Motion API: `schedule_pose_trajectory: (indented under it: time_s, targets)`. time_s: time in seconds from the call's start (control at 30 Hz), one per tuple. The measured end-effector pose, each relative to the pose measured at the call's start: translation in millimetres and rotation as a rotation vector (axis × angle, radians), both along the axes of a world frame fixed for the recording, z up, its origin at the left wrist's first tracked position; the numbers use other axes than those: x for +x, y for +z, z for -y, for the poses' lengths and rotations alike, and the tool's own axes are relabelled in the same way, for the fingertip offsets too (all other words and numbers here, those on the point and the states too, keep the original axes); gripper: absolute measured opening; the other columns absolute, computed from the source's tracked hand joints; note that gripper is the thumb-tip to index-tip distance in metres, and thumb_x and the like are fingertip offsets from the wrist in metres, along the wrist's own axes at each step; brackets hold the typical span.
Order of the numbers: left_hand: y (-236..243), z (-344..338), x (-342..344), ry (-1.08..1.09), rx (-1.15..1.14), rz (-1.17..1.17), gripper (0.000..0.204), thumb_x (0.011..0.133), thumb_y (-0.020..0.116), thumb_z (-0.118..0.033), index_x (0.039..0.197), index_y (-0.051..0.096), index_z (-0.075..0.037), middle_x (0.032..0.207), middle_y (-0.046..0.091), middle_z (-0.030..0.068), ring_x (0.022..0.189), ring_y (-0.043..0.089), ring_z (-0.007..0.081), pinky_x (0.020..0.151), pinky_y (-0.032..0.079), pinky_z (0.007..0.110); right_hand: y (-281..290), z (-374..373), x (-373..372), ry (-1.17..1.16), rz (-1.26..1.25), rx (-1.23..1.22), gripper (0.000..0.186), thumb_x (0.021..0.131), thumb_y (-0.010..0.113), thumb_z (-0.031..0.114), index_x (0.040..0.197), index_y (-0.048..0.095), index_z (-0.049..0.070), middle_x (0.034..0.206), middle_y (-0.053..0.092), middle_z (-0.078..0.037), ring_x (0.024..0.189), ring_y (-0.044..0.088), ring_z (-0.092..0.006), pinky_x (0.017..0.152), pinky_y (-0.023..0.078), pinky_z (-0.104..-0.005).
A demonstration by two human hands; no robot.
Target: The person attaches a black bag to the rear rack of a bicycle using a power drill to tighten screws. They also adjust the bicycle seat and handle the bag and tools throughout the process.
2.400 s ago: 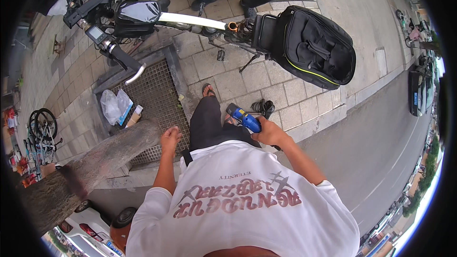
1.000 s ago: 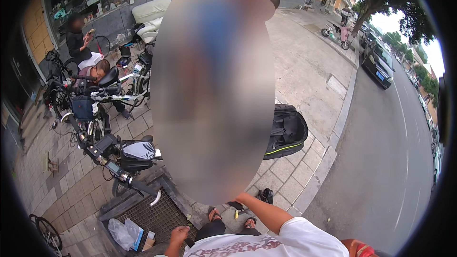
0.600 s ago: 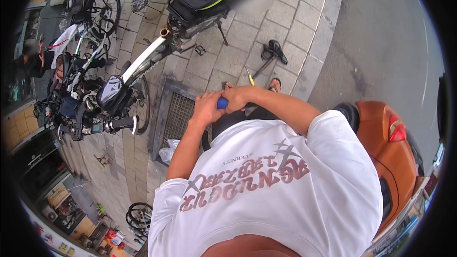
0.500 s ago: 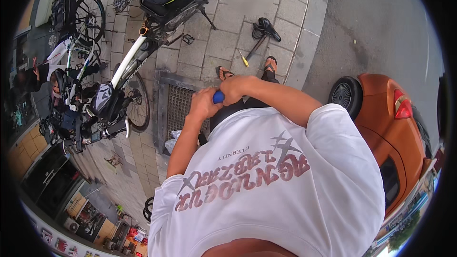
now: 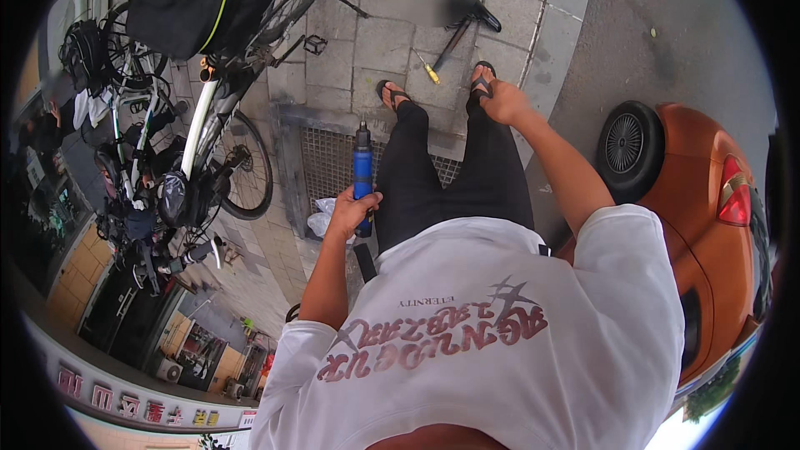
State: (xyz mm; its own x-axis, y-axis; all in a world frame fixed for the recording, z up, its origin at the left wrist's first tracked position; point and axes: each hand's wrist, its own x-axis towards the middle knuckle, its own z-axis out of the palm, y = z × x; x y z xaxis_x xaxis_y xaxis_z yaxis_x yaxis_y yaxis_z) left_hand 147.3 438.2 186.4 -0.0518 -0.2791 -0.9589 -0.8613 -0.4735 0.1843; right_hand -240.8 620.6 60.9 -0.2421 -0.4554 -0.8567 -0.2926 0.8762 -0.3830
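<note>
My left hand (image 5: 353, 212) is wrapped round the lower part of a blue cylindrical tool (image 5: 362, 168) with a narrow, stepped black end pointing away from me. It is held upright in the picture, beside my left thigh; its exact kind does not show. My right hand (image 5: 504, 102) hangs apart from it, in front of my right shin and foot, with its fingers bunched downward and partly hidden from me. No object shows in that hand. Beyond my feet lie a screwdriver (image 5: 432, 72) with a yellow handle and a black bicycle saddle (image 5: 487, 17) on its seatpost (image 5: 452, 45).
A white-framed bicycle (image 5: 200, 127) with a black bag (image 5: 204, 0) over its rear stands at left, other bicycles (image 5: 117, 121) behind it. Under me is a metal floor grate (image 5: 329, 154), with a clear plastic bag (image 5: 321, 218) on it. An orange car (image 5: 683, 192) is close at right.
Both hands were together on the blue tool. My right hand has let go and moved right and away from me; my left hand keeps the tool, now fully visible. The view has shifted.
</note>
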Motion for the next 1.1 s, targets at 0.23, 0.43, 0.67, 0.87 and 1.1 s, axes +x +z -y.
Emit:
schedule_pose_trajectory:
  time_s: [0.23, 0.43, 0.67, 0.87, 1.1]
  targets:
    - [-117.7, 22.6, -43.0, 0.517, 0.39, 0.01, 0.038, 0.093, 0.077, -0.017, 0.126, 0.062, -0.007, 0.096, 0.069, 0.0087, 0.083, 0.072, 0.0248, 0.078, 0.064, 0.046, -245.7, 23.9, -14.5, -0.288, -0.155, 0.102, 0.038, 0.093, 0.057, 0.026, 0.115, 0.073, 0.001, 0.125, 0.069, -0.03, 0.12, 0.066, -0.0433, 0.107, 0.051, -0.0477]
    - [-296.3, 44.1, -80.3, 0.535, 0.426, 0.076, 0.04, 0.095, 0.078, -0.027, 0.127, 0.058, -0.012, 0.102, 0.066, 0.0066, 0.089, 0.071, 0.0264, 0.083, 0.062, 0.052, -410.4, 73.8, -18.2, -0.436, -0.161, 0.183, 0.051, 0.091, 0.063, 0.035, 0.125, 0.069, -0.003, 0.129, 0.068, -0.029, 0.126, 0.065, -0.0397, 0.107, 0.051, -0.0456]
    - [-543.0, 23.3, -85.3, 0.677, 0.173, 0.092, 0.039, 0.092, 0.081, -0.032, 0.117, 0.058, -0.014, 0.098, 0.061, 0.0041, 0.084, 0.065, 0.0257, 0.079, 0.057, 0.043, -504.8, 107.6, -34.7, -0.697, -0.19, 0.161, 0.064, 0.091, 0.072, 0.048, 0.126, 0.067, -0.006, 0.121, 0.074, -0.022, 0.115, 0.071, -0.0362, 0.099, 0.056, -0.0416]
    - [-588.8, 40.0, -124.0, 0.438, 0.239, 0.266, 0.083, 0.093, 0.077, -0.045, 0.154, 0.038, -0.006, 0.146, 0.052, 0.0162, 0.135, 0.052, 0.0322, 0.115, 0.036, 0.059, -522.4, 103.7, -24.5, -0.952, -0.07, -0.085, 0.054, 0.091, 0.076, 0.042, 0.125, 0.069, 0.001, 0.109, 0.075, -0.018, 0.097, 0.075, -0.0316, 0.084, 0.062, -0.041]
    - [-450.5, -25.4, -138.4, -0.647, -0.641, -0.305, 0.081, 0.089, 0.078, -0.023, 0.155, 0.039, 0.003, 0.131, 0.063, 0.0258, 0.123, 0.062, 0.0372, 0.11, 0.046, 0.044, -384.6, 50.7, 33.1, -1.096, 0.166, 0.059, 0.053, 0.091, 0.078, 0.042, 0.12, 0.067, -0.001, 0.093, 0.073, -0.01, 0.073, 0.071, -0.0166, 0.07, 0.059, -0.0344]
